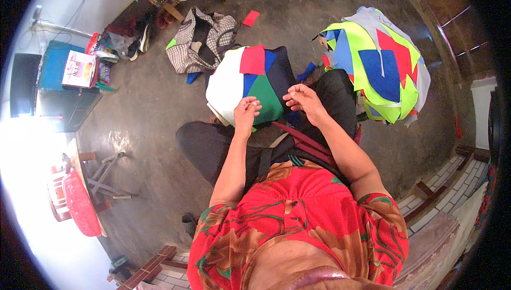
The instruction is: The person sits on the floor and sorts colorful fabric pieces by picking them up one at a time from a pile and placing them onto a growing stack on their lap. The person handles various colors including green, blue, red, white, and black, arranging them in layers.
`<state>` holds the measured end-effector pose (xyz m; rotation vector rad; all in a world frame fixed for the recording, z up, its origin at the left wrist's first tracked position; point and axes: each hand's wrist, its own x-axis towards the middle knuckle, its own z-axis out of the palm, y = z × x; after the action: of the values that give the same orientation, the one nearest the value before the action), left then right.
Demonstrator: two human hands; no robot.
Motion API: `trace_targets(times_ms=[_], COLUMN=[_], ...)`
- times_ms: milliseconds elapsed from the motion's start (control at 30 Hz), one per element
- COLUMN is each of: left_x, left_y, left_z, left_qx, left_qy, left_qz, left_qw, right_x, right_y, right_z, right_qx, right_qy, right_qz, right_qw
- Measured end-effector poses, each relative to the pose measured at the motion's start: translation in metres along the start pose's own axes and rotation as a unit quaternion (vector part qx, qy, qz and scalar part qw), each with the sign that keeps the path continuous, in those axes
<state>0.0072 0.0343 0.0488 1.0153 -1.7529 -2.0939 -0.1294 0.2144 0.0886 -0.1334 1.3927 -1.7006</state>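
Observation:
A patchwork cloth point(249, 83) of white, red, blue, green and black pieces is spread in front of me, over or against my crossed legs. My left hand point(247, 113) is above its near edge, fingers curled in toward the thumb. To the right, at the cloth's dark side, my right hand point(305, 101) is held with bent fingers close to the thumb. The two hands are apart and face each other. Whatever lies between their fingertips, if anything, is too small to make out.
A large heap of coloured cloth pieces point(379, 74) stands at my right. Beyond the patchwork sits a checked bag point(183, 53), with a red scrap point(251, 18) on the floor nearby. A blue cabinet point(56, 61) and a folding stand point(106, 175) are at the left.

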Motion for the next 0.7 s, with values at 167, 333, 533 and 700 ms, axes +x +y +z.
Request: trace_targets(times_ms=[167, 333, 533, 700], left_x=[0.020, 0.071, 0.141, 0.177], left_y=[0.014, 0.049, 0.052, 0.030], left_z=[0.007, 0.025, 0.050, 0.057], left_qx=[0.133, 0.245, 0.383, 0.482], left_qy=[0.025, 0.074, 0.116, 0.112], left_qz=[0.096, 0.208, 0.261, 0.287], left_qw=[0.986, 0.944, 0.878, 0.820], right_x=[0.003, 0.002, -0.007, -0.007], right_y=[0.012, 0.014, -0.001, 0.000], right_z=[-0.001, 0.003, 0.011, 0.010], right_qx=[-0.073, -0.086, -0.096, -0.090], right_qy=[-0.027, -0.056, -0.083, -0.106], right_qz=[-0.038, -0.046, -0.040, -0.025], right_qw=[0.996, 0.994, 0.991, 0.990])
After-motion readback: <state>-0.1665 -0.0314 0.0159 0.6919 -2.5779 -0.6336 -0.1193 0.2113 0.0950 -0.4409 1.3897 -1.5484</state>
